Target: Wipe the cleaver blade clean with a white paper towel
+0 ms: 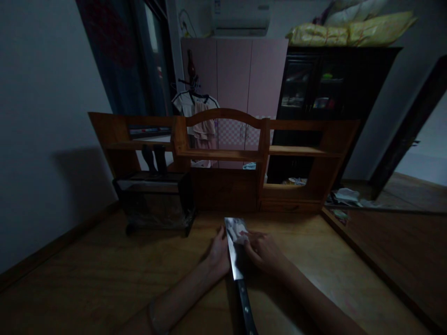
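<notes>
A kitchen knife (236,260) with a broad shiny blade and a black riveted handle lies in front of me, its handle toward my body. My left hand (219,253) grips the blade from the left, its fingers partly hidden behind it. On the upper part of the blade, my right hand (263,251) pinches a crumpled white tissue (240,239) against the metal. Nobody holds the handle, which points down toward the bottom of the view.
A dark knife block (153,204) with two black handles sticking up stands at the left on the wooden table (104,279). Behind it runs a wooden shelf unit (223,156) with a drawer. Farther back are pink wardrobe doors (233,79) and a dark cabinet (335,83).
</notes>
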`<state>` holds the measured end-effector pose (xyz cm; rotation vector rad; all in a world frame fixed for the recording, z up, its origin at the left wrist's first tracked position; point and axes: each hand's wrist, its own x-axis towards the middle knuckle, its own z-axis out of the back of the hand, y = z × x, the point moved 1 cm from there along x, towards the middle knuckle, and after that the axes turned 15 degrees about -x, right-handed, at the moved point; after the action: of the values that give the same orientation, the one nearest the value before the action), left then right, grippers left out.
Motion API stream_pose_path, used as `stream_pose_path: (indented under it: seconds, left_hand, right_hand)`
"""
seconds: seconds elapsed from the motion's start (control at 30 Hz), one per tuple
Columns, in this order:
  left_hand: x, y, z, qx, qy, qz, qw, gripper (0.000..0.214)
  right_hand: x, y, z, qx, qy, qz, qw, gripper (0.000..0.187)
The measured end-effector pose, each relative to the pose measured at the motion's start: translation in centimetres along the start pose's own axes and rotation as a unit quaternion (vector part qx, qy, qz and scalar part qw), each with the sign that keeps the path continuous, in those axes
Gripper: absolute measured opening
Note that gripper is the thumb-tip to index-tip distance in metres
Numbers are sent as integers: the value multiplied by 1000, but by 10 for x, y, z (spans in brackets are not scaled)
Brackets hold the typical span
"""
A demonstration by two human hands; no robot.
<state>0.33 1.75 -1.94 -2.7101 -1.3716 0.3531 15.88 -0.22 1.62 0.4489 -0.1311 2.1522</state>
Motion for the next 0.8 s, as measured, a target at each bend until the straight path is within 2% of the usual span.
stream_pose_path:
  seconds: [0.1,0.2,0.33,0.43,0.57,0.8]
  left_hand:
    - [0,0,-1,10,10,-9,1000,57]
    - [0,2,-4,18,28,1,999,61]
    - [-2,5,-8,-3,56,10,998,64]
    - [-4,7,-10,-8,45,4,999,66]
    - [-7,8,-16,-9,29,-22,999,65]
    - [-4,7,-13,-27,20,-29,999,59]
  right_hand:
    - [1,4,1,44,-7,48,998,37]
    - [4,2,-7,43,-9,61,997,47]
    - [9,-11,-23,13,-12,29,999,50]
    - [9,-20,-30,3,-28,-3,1000,47]
    - [8,-21,-31,1,-42,-14,999,45]
    - [11,-10,-23,52,0,39,998,45]
